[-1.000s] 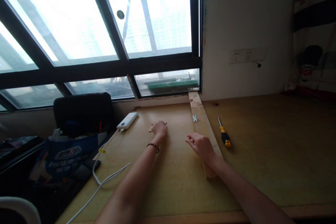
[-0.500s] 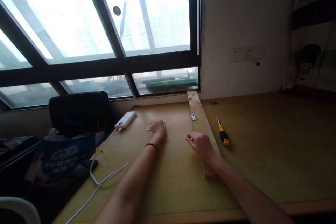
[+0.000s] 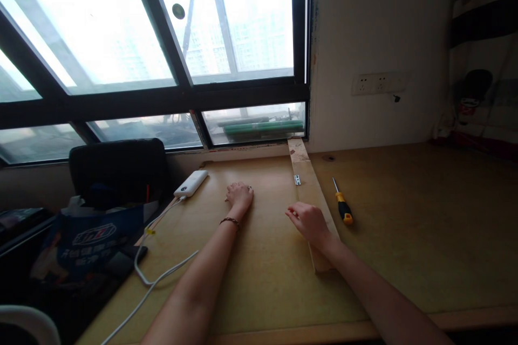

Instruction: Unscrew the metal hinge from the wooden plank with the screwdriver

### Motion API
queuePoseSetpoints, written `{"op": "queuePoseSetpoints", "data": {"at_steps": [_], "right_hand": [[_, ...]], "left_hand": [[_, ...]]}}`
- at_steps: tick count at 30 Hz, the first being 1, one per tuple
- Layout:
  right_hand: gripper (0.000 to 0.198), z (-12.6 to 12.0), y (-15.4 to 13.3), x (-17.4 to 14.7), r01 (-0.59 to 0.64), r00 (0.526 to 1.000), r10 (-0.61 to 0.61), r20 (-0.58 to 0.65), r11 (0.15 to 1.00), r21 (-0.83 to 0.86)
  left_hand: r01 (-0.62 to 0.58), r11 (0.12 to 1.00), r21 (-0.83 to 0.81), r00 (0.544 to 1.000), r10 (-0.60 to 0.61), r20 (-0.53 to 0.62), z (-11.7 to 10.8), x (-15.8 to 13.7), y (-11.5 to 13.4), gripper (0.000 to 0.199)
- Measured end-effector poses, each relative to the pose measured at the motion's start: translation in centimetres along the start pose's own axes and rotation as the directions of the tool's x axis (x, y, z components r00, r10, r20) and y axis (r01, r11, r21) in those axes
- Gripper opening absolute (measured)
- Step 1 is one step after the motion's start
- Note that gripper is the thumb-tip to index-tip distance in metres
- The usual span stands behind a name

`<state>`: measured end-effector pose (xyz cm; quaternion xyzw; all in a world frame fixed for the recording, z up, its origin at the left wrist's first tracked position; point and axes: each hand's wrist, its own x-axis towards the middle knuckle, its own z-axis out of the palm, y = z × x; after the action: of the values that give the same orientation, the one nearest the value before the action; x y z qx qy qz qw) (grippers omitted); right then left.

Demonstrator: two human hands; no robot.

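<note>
Wooden board (image 3: 311,186) lies across beneath the right hand (image 3: 309,221); left hand (image 3: 239,195) works apart from it

The board runs flat along the worktop (image 3: 404,237), from beyond the right hand, near the window (image 3: 238,16), back to just under that wrist. A small metal plate (image 3: 297,180) with dark holes sits at the board's left edge, just ahead of the right hand.

The right hand is curled, thumb and forefinger drawn close together; whether they pinch anything small cannot be told. The left hand is palm down, fingers partly bent over the worktop, and what it covers or holds is hidden. A bracelet (image 3: 230,221) circles its wrist.

Just right of the right hand lies a yellow and black screwdriver (image 3: 343,209), its tip pointing away. Beyond and left of the left hand is a white power bank (image 3: 192,183), with a white cable (image 3: 151,283) left of the left forearm. Farther left stands a dark chair (image 3: 119,172), with a blue bag (image 3: 95,234) near it.
</note>
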<state>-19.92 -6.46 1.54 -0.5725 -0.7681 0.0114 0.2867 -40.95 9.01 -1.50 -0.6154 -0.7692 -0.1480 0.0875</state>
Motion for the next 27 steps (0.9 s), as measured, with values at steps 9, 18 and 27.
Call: {"op": "queuePoseSetpoints", "data": {"at_steps": [9,18,27], "right_hand": [[0.035,0.1,-0.1,0.0,-0.017,1.0,0.016,-0.016,0.995,-0.096],[0.036,-0.6,1.7,0.9,-0.147,0.982,0.126,-0.142,0.977,-0.151],[0.026,-2.3,9.5,1.6,-0.596,0.803,0.518,-0.295,0.698,-0.396]], "left_hand": [[-0.191,0.883,-0.429,0.979,0.138,-0.151,-0.3,-1.1,1.3,0.042],[0.58,-0.309,-0.754,0.796,0.41,0.445,1.8,-3.0,12.3,0.022],[0.675,-0.229,-0.701,0.687,0.542,0.484,2.8,-3.1,15.0,0.02]]}}
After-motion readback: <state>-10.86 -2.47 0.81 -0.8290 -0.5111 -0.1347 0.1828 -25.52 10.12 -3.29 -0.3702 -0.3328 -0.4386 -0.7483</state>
